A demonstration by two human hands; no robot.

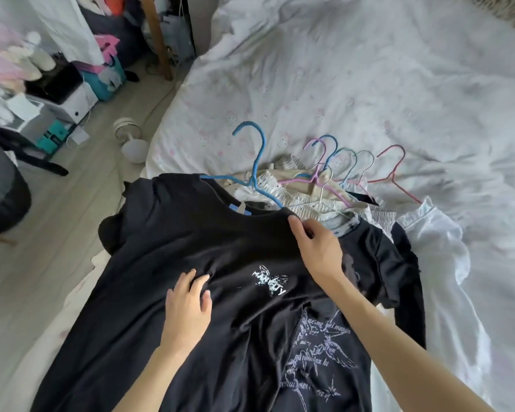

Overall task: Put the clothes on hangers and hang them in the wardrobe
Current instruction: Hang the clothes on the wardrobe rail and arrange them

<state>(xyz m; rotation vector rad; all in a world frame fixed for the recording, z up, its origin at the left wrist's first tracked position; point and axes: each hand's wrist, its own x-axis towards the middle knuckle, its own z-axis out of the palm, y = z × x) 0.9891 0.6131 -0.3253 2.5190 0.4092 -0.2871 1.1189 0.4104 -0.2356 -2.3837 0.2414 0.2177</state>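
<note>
Nearest the viewer, at 6 o'clock, a black T-shirt point(220, 263) lies spread front-up on the bed point(369, 84), over another dark printed garment point(318, 361). The left hand point(188, 304) rests flat on the chest of the shirt, fingers spread and relaxed, gripping nothing. The right hand point(318, 248), forearm reaching in from 5 o'clock, pinches the collar edge at the right shoulder, thumb and fingers closed on the fabric.

A blue hanger point(254, 171) sits at 12 o'clock of the collar, one arm apparently inside the neck opening, hook pointing away. Judgement: this shirt is partly hangered; the right shoulder remains to be seated.

Beyond, at 1 o'clock, a heap of light clothes point(309, 200) carries several spare hangers point(354, 171), pink, blue and white. A white garment point(428, 248) lies at 3 o'clock. No wardrobe is identifiable; most of the task appears outstanding.
</note>
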